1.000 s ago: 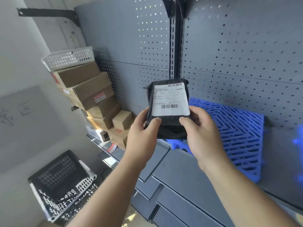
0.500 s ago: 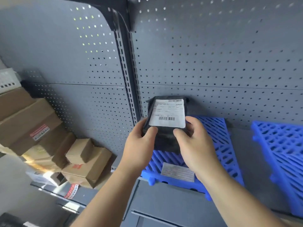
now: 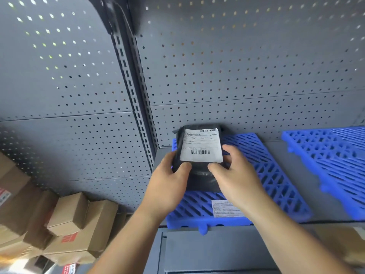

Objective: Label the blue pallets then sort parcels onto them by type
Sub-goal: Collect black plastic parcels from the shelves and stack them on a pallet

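Note:
A black soft parcel (image 3: 199,175) with a white barcode label (image 3: 201,145) is held over the near blue pallet (image 3: 276,180). My left hand (image 3: 167,182) grips its left edge and my right hand (image 3: 235,175) grips its right edge, thumbs on top. The parcel sits low over the pallet's back left part; I cannot tell whether it touches. That pallet carries a white paper label (image 3: 227,208) near its front edge. A second blue pallet (image 3: 331,155) lies to the right on the same grey shelf.
Grey pegboard panels (image 3: 237,76) and a slotted upright (image 3: 136,99) stand behind the shelf. Several brown cardboard boxes (image 3: 75,230) are stacked at the lower left. Another brown box (image 3: 343,246) shows at the lower right edge.
The view has swung right and down, away from the boxes. Both hands have carried the black parcel forward and lower, over the labelled blue pallet.

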A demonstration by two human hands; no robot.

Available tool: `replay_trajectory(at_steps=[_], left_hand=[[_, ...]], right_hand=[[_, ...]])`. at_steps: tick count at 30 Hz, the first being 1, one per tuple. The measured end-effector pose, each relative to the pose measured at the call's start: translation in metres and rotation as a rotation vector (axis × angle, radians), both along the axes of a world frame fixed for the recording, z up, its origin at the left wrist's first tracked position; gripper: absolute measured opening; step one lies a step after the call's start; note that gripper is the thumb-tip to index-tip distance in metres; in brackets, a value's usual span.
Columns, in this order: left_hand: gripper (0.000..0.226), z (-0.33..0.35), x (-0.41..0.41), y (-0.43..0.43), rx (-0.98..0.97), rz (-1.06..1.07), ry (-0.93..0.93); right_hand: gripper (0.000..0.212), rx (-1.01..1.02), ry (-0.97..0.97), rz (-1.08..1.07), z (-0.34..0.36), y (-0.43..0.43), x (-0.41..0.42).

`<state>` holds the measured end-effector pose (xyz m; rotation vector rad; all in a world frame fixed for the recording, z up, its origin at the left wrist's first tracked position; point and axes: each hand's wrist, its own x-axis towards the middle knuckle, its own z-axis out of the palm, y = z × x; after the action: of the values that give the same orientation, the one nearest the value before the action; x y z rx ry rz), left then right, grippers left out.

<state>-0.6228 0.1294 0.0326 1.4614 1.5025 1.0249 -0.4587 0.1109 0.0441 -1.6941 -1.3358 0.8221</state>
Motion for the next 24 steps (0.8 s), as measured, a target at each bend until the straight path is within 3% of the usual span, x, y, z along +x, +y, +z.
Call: replay_trajectory(at_steps=[8,14,24], left_hand=[[0.02,0.002,-0.01,0.004,-0.013,-0.049,0.036],[0.066,0.008,-0.019,0.001,-0.014,-0.066,0.046],[0.057,0.02,-0.012,-0.003,0.271,-0.052,0.29]], right_hand=[[0.072,0.007,-0.059,-0.087,0.002,-0.006,-0.008],[0.076,0.145,-0.158,-0.184,-0.003,-0.017,-0.009],[0.066,0.217,-0.25,-0.213,-0.001,-0.032,0.003]])
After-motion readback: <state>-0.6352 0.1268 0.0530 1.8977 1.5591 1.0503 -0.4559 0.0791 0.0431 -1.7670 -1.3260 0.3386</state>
